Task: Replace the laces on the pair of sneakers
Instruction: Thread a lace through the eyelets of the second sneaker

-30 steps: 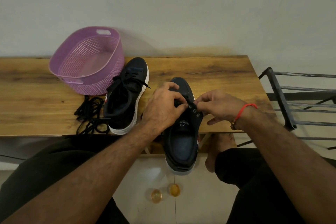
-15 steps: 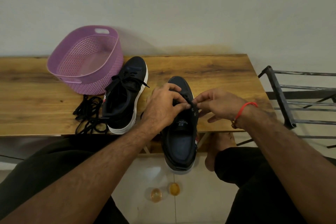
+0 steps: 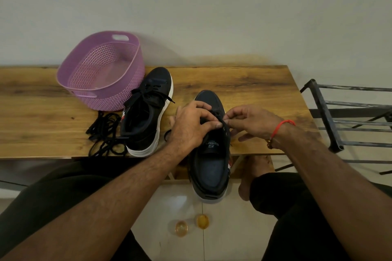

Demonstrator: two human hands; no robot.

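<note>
Left hand: centre frame, fingers curled, pinching the black lace over the near sneaker. Right hand: pinches the same lace from the right. Near sneaker: heel overhangs the table front edge. Second sneaker: laced, left of centre, touching the purple basket. Loose laces: by the front edge, lower left. Bare tabletop: far left, right.

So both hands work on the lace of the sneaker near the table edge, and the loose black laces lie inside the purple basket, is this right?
Not quite. The head view shows the loose black laces on the table, in front of the purple basket, not inside it. The rest holds: left hand and right hand pinch the lace of the near sneaker.
</note>
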